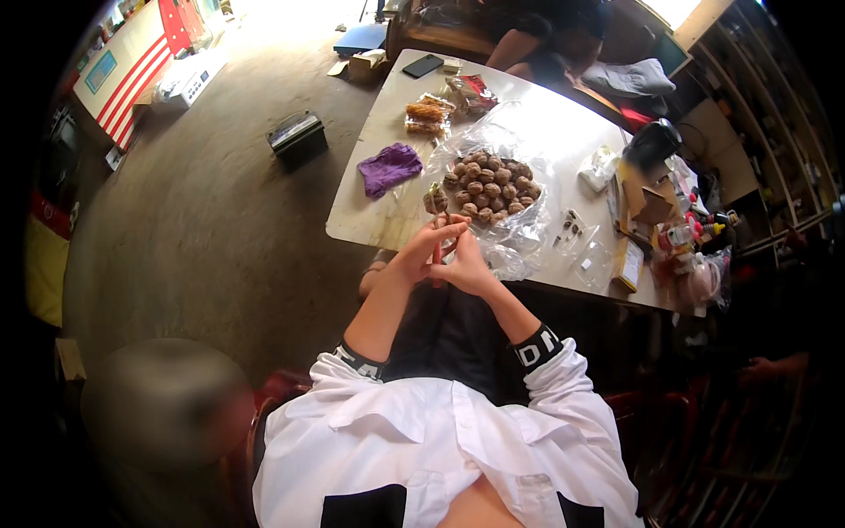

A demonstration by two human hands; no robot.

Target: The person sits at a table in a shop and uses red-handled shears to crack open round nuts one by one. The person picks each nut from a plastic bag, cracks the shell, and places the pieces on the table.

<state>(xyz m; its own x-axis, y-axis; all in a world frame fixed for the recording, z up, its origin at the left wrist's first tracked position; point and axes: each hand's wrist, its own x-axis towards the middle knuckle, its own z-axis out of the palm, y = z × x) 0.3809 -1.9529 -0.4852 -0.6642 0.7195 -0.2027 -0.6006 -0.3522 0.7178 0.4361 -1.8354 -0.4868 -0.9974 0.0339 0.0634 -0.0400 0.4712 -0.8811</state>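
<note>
My left hand (421, 253) and my right hand (468, 269) meet just in front of the table's near edge, fingers closed around a red-handled tool (437, 253). Most of this tool is hidden by my fingers, so its exact kind is unclear. Just beyond my fingertips is a brown, rounded thing with a golden sheen (435, 199), perhaps a walnut; whether the tool grips it I cannot tell. Many walnuts (493, 187) lie heaped on a clear plastic bag (539, 224) right beyond my hands. To the left of them a crumpled purple cloth (389, 169) rests on the white table (352, 211).
Packaged snacks (428, 114) and a black phone (423, 65) lie toward the table's far end. On the right stand an open cardboard box (647, 201) and bottles (678, 236). A black battery-like box (297, 139) sits on the floor. Another person's arm (515, 46) shows beyond the table.
</note>
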